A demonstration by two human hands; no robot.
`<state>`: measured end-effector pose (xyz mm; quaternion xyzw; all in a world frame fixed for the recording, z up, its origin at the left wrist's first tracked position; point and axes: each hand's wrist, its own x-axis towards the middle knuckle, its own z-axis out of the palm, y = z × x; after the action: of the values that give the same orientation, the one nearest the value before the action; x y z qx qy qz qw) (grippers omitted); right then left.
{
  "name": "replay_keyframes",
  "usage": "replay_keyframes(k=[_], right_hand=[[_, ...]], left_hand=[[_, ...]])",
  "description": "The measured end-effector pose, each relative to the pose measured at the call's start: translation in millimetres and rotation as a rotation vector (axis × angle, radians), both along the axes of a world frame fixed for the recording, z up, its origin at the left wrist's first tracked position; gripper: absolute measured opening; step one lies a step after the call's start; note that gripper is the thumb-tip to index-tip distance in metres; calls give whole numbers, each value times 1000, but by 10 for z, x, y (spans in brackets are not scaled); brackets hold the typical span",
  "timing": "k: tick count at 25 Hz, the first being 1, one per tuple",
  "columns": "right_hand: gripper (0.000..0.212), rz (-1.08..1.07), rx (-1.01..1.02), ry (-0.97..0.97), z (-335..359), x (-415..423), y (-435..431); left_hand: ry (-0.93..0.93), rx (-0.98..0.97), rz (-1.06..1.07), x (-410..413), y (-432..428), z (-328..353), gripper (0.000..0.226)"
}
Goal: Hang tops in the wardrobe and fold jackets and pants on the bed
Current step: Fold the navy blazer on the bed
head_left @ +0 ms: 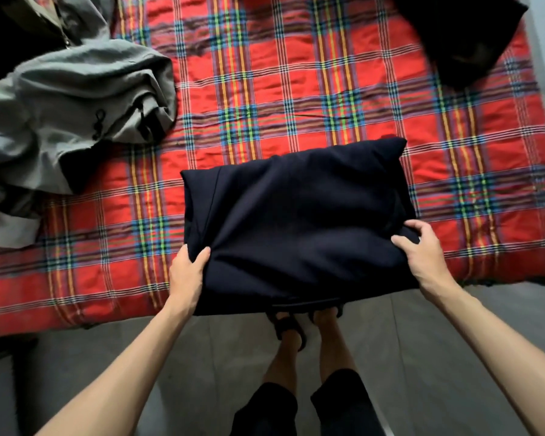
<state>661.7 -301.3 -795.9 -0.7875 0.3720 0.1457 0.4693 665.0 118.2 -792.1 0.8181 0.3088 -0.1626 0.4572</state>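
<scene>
While each hand grips it, folded dark garment spans left hand to right hand.

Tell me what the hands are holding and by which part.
Both hold the folded dark garment: the left hand grips its near left corner, the right hand its near right corner, at the edge of the bed.

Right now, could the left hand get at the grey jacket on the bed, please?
Probably yes: only bare plaid bedcover lies between the left hand and the grey jacket, though the hand grips the folded dark garment and would have to let go first.
</scene>
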Motion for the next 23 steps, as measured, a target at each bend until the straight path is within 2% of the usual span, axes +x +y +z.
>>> replay_keyframes(k=[3, 6, 8, 10, 12, 13, 16, 19, 21, 23], right_hand=[[42, 100, -68, 128, -39, -181, -15], [45, 198, -269, 41, -37, 49, 55], [50, 123, -181, -32, -34, 447, 70], [60, -26, -68, -10, -70, 950, 44], [63, -130, -88, 29, -177, 1403, -11], [60, -166, -102, 42, -227, 1580, -29], [44, -231, -123, 12, -394, 1811, -68], [36, -153, -265, 33, -550, 1793, -106], [27, -118, -450, 0, -535, 1800, -35], [32, -11, -719, -254, -402, 1755, 200]], left_hand=[[162, 52, -100, -204, 146, -172, 15], [165, 26, 102, 66, 23, -259, 34], [94, 8, 276, 449, -80, -218, 45], [110, 124, 359, 841, -141, -229, 55], [198, 403, 283, 1127, -218, -232, 60], [168, 469, 252, 1251, -234, -281, 61], [74, 419, 265, 1576, -216, -404, 55], [109, 504, 324, 1636, -135, -541, 44], [99, 639, 307, 1638, -138, -566, 40], [-78, 782, 236, 1603, -224, -492, 37]])
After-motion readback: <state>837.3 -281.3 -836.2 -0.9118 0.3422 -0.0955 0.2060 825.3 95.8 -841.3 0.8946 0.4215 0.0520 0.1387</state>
